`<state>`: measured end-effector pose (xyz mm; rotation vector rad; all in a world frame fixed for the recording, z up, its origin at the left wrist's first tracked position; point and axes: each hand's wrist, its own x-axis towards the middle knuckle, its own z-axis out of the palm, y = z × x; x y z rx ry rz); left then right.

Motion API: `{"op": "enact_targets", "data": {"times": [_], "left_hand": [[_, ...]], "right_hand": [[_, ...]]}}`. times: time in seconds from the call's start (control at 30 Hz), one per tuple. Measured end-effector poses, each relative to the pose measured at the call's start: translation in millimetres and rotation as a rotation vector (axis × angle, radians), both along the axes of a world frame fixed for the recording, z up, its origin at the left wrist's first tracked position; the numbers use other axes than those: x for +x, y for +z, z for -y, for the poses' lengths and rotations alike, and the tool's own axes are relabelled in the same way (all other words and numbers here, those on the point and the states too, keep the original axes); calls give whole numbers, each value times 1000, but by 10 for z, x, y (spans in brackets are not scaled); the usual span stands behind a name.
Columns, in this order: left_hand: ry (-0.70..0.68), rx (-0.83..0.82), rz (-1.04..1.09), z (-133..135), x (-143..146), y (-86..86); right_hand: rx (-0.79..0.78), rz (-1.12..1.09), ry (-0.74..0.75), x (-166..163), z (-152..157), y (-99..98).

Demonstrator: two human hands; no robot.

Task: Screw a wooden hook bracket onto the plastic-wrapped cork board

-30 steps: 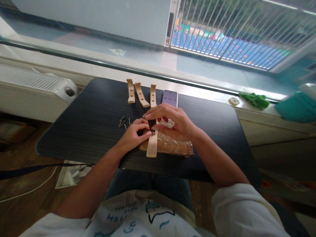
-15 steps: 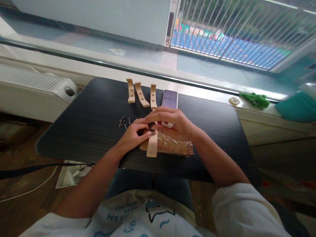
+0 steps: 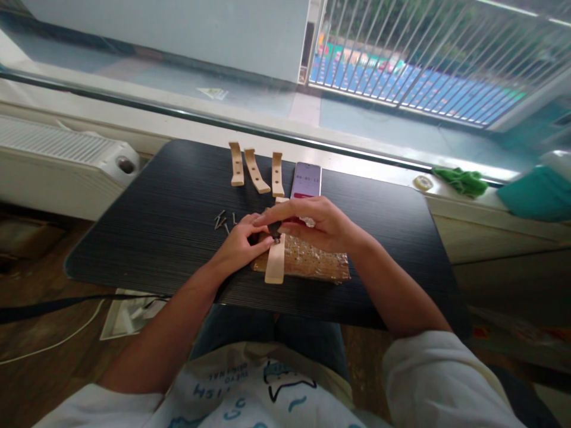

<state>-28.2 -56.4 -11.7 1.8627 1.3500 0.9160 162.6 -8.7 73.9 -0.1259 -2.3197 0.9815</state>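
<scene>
A pale wooden strip (image 3: 275, 267) lies across a brown block (image 3: 316, 261) wrapped in clear plastic, near the table's front edge. My left hand (image 3: 241, 244) is closed at the strip's left side, its thumb tip beside a small metal piece on the wood. From above, my right hand (image 3: 316, 223) grips a short dark tool (image 3: 275, 230), like a stubby screwdriver, between thumb and fingers. The tool stands nearly upright, its lower end at the metal piece. My fingers hide part of the tool and of the strip.
Three curved wooden pieces (image 3: 256, 172) with holes lie at the back of the black table (image 3: 156, 238). Several screws (image 3: 220, 220) lie left of my left hand. A phone (image 3: 307, 178) showing a timer lies behind the block. A green cloth (image 3: 461, 181) is on the windowsill.
My right hand's fingers have shifted round the dark tool, so more of the tool shows. The left hand and the strip stay in place.
</scene>
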Motion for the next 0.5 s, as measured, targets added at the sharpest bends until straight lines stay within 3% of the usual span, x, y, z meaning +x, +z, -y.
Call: {"op": "enact_targets", "data": {"times": [0.5], "left_hand": [[0,-26,53,-1,-3,-30]], "right_hand": [[79,-27,-146,-9,35,17]]}}
